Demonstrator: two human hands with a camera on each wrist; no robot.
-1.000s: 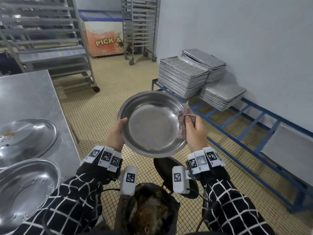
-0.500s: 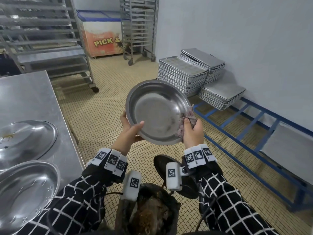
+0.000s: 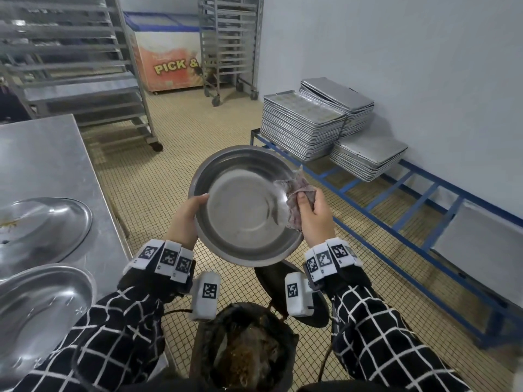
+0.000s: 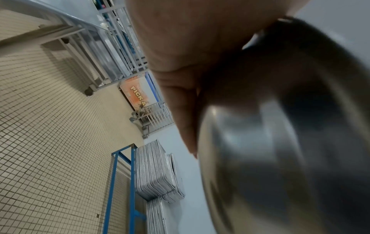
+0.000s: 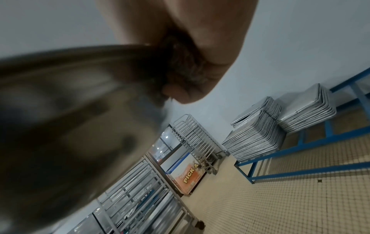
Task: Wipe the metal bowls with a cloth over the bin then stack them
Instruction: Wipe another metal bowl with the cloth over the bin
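Nearest, the bin (image 3: 243, 355) stands at the person's feet, lined in black and holding brown, matted scraps. Above and slightly beyond it, the bowl (image 3: 243, 207) is held tilted toward the wearer: wide, shallow, dull grey steel with a flat round base and a rolled rim. The left hand (image 3: 185, 219) grips its left edge, thumb hooked over the rim and fingers hidden behind. The right hand (image 3: 314, 213) is curled round a bunched, mottled pinkish-grey cloth (image 3: 297, 193), pressing it against the inner right wall. This looks like the wiping step, with the bowl's inside under way; the base looks smooth apart from faint smears. Next would seem to be working the cloth round the rest of the wall, keeping the bowl over the bin, then carrying it left to stack. On the steel worktop (image 3: 42, 154) to the left lie two more bowls, the nearer one (image 3: 36, 312) shiny, the farther one (image 3: 42, 227) flecked with brown residue, so likely still to be wiped. Beyond, flat trays (image 3: 302, 128) are stacked on a blue rack (image 3: 396, 205) over small tan floor tiles.
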